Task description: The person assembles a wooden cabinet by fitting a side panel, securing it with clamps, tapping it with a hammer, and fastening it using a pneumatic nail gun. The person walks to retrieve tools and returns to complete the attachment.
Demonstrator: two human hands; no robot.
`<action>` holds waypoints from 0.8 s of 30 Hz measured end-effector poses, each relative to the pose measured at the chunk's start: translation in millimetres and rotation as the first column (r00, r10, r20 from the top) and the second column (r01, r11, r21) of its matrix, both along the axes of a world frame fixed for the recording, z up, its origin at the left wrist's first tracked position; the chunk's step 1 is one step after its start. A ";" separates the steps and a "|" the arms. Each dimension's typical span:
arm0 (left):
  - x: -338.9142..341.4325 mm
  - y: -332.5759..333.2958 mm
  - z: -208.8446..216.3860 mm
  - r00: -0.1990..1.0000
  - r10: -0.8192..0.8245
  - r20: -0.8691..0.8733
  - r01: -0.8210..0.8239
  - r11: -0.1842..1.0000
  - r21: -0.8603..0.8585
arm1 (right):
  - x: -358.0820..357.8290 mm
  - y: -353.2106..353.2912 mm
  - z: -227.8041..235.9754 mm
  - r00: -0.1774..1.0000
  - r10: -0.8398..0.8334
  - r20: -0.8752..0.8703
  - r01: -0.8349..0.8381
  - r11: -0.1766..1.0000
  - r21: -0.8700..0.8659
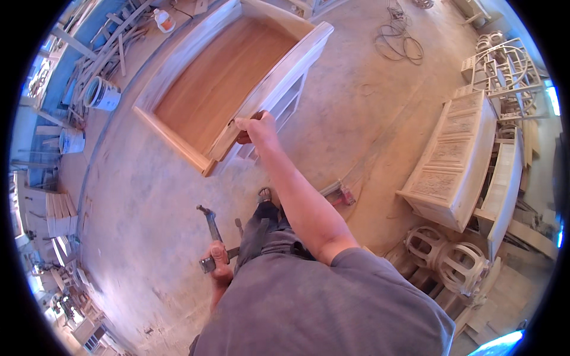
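A wooden cabinet (228, 65) lies on the floor in front of me, a pale frame around a brown inner panel. My right hand (256, 127) reaches to its near right edge rail, thumb on the face and fingers curled around the edge. Beside the thumb is a small dark mark in the wood. Low at my left side, my left hand (218, 264) is closed around a hammer (210, 222), its small metal head pointing away from me. A second dark tool (209, 264) crosses the same hand; its kind is unclear.
A red-handled tool (343, 196) lies on the floor right of my foot. At right stand a carved wooden cabinet (448, 160) and round wooden frames (463, 267). Buckets (104, 95) and a white jug (164, 21) line the left. A coiled cable (399, 44) lies far off.
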State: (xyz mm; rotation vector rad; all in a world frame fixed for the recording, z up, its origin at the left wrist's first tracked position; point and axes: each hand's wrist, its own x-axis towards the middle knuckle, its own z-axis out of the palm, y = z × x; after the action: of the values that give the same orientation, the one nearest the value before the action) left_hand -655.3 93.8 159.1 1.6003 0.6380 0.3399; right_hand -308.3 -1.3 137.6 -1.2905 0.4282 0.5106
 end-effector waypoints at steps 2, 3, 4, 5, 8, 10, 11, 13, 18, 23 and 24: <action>0.1 -3.9 4.6 1.000 0.008 -0.030 -0.008 1.000 0.001 | 0.1 5.3 -1.4 0.999 0.033 0.006 -0.033 0.998 0.053; 5.1 -2.7 5.5 0.999 -0.023 -0.033 0.023 1.000 0.004 | 3.1 -0.1 -3.5 1.000 0.027 -0.001 -0.026 0.997 0.071; 4.6 -2.0 10.2 0.998 -0.037 -0.047 0.037 0.999 0.015 | -0.7 -1.5 -4.5 0.999 0.038 -0.018 -0.036 0.994 0.099; 4.9 -1.8 11.6 0.998 -0.045 -0.054 0.046 0.999 0.022 | -3.4 -4.0 -1.1 1.000 0.012 -0.023 -0.010 0.997 0.072; 12.4 -2.5 12.7 0.994 -0.103 -0.033 0.104 0.994 0.044 | -21.2 -22.8 -16.8 0.998 -0.029 -0.062 0.032 0.998 0.050; 21.8 -2.1 15.9 0.982 -0.188 0.020 0.186 0.980 0.067 | -44.2 -39.2 -46.8 0.994 0.086 -0.063 -0.089 0.995 -0.035; 27.2 -5.2 18.5 0.982 -0.188 0.027 0.187 0.982 0.038 | -61.0 -44.6 -66.0 0.974 0.221 -0.052 -0.226 0.967 -0.118; 44.5 -11.8 24.4 0.975 -0.220 0.041 0.222 0.975 -0.024 | -113.8 -57.9 -115.0 0.896 0.442 0.040 -0.436 0.895 -0.097; 85.7 -28.2 45.6 0.901 -0.361 0.243 0.370 0.929 0.006 | -221.0 -52.7 -112.6 0.446 0.739 0.505 -0.741 0.621 -0.254; 120.5 -54.6 72.8 0.821 -0.419 0.388 0.437 0.898 0.045 | -203.9 -71.1 -50.2 0.464 0.797 0.386 -0.832 0.542 -0.117; 126.0 -58.8 77.4 0.801 -0.423 0.424 0.464 0.886 0.008 | -206.4 -74.4 -43.5 0.572 0.731 0.373 -0.769 0.636 -0.069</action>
State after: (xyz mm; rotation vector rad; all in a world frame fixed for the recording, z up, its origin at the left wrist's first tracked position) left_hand -529.3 35.0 236.5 1.4682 -0.0601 0.2789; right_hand -514.7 -75.7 94.1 -1.3997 -0.5219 0.9695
